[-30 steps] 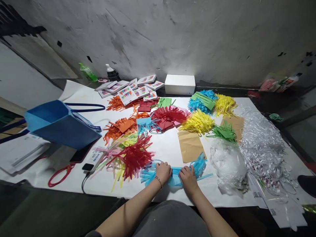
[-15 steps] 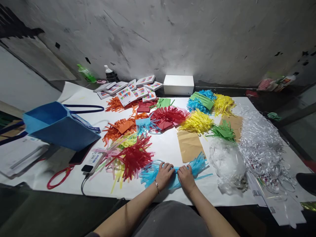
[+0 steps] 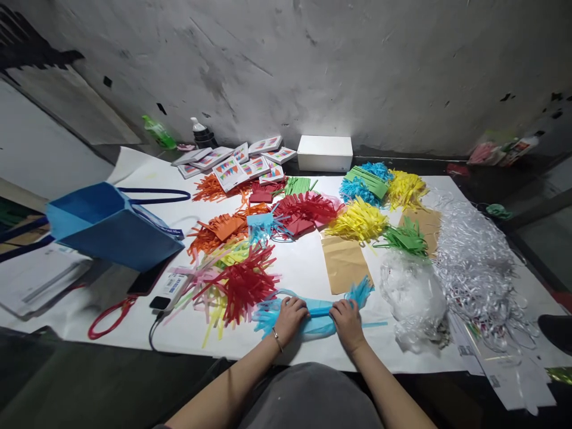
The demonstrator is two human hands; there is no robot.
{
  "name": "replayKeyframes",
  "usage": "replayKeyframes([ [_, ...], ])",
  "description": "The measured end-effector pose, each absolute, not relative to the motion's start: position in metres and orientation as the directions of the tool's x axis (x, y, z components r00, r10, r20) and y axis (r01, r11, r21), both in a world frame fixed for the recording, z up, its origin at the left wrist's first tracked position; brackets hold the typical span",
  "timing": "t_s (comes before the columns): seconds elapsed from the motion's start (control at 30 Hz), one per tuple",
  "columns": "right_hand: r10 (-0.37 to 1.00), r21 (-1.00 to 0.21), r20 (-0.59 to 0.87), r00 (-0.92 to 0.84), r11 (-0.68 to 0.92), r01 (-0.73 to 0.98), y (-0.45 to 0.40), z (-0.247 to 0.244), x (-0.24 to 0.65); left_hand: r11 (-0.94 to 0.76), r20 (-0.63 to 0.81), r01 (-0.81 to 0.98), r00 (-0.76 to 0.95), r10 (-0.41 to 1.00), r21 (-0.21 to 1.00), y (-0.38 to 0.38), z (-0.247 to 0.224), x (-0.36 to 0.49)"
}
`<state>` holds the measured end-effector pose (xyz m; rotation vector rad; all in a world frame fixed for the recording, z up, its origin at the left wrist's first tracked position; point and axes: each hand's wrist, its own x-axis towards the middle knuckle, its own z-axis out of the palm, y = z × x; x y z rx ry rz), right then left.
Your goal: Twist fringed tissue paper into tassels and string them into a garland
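Observation:
Near the front edge of the table lies a light blue tissue-paper tassel [image 3: 319, 322], its cut strips fanned out at both ends and its middle gathered into a narrow roll. My left hand [image 3: 291, 316], with a bracelet at the wrist, has its fingers curled over the left part of the roll. Toward the right end my right hand [image 3: 347, 320] grips the same roll, fingers bent over it. The thumbs are mostly hidden. Just left of my left hand is a red tissue tassel [image 3: 245, 286]; a brown paper sheet [image 3: 346, 262] lies beyond my right hand.
A blue bag [image 3: 111, 232], power bank [image 3: 167, 292] and red strap [image 3: 107, 319] are at left. Behind sit orange [image 3: 218, 232] and yellow tassels [image 3: 357, 220], printed packets [image 3: 230, 173] and a white box [image 3: 325, 154]. Clear plastic [image 3: 413, 301] and silvery ribbon [image 3: 476, 256] lie right.
My hands have moved apart along the blue tassel, left hand slightly left and right hand to the right. More of the rolled middle shows between them.

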<state>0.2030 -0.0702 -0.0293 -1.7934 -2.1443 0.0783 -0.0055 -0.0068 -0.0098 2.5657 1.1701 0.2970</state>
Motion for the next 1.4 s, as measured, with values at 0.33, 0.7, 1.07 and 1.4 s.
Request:
replayKeyframes([
  [0.33, 0.991, -0.201, 0.130, 0.045, -0.018, 0.979, -0.052, -0.013, 0.193, -0.449, 0.001, 0.853, 0.466, 0.885, 0.268, -0.010, 0.001, 0.016],
  [0.7, 0.990, -0.206, 0.133, -0.052, 0.079, 0.975, -0.041, -0.003, 0.191, -0.724, 0.053, 0.654, 0.733, 0.678, 0.217, -0.001, -0.010, 0.018],
  [1.07, 0.956, -0.239, 0.210, -0.204, 0.253, 0.937, -0.059, -0.030, 0.178, -0.681, 0.058, 0.686, 0.693, 0.719, 0.255, -0.006, -0.015, 0.008],
  [1.4, 0.978, -0.270, 0.209, 0.013, 0.045, 0.962, -0.065, -0.020, 0.196, -0.548, 0.004, 0.811, 0.559, 0.829, 0.204, -0.007, -0.010, 0.018],
])
